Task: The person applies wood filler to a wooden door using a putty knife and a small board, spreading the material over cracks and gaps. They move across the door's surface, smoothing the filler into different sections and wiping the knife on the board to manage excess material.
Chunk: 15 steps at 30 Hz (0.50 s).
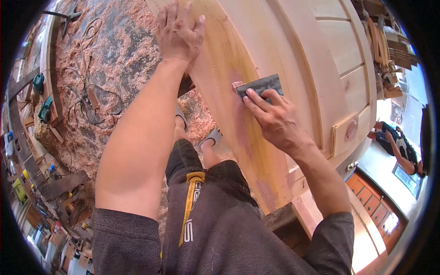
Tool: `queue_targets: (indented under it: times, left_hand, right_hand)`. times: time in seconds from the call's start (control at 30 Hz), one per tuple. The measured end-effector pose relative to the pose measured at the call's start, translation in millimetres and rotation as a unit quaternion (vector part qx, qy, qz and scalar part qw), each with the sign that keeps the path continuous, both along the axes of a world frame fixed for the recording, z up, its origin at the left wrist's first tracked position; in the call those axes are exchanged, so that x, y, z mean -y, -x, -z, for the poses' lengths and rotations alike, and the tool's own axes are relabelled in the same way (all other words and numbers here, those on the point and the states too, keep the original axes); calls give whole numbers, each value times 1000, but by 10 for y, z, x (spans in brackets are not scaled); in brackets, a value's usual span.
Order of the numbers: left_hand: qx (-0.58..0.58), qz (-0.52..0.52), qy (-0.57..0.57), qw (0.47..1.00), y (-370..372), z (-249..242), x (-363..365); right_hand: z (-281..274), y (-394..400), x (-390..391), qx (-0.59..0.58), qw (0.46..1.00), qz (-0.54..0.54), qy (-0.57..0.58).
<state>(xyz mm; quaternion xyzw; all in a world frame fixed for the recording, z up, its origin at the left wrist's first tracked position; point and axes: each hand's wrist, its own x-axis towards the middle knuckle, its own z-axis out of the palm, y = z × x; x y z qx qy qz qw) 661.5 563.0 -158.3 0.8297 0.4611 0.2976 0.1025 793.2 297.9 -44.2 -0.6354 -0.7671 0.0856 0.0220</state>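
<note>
Under both hands lies a pale wooden panel [220, 59] with a curved edge and raised frames. My left hand [180, 33] rests flat near its upper left edge, fingers spread, holding nothing. My right hand [276, 117] grips a dark flat scraper [263, 86], fingers on its face and its edge against the wood. At the scraper's left corner sits a small lump of pinkish filler [237, 85]. Purplish smears [239, 120] run down the yellowish strip of wood below it.
Wood shavings [137, 41] and loose cables [87, 98] cover the floor at left, near green power tools [46, 109]. A small square block [350, 133] lies on the panel's right part. Another person [398, 146] is at far right, near an orange-brown door [371, 201].
</note>
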Motion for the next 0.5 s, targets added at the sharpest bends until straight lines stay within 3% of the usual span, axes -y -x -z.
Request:
queue_targets:
  times: [0.27,0.37,0.5]
  left_hand:
    - [-13,1,-4,1000,21,-13,-18]
    - [-1,-2,3,1000,7,-57,13]
    - [19,2,-5,1000,-34,-190,67]
  right_hand:
    - [-390,-173,-190,18,988,-70,133]
    - [-635,-238,-471,-53,986,12,159]
    - [-439,-158,-580,-63,995,-16,81]
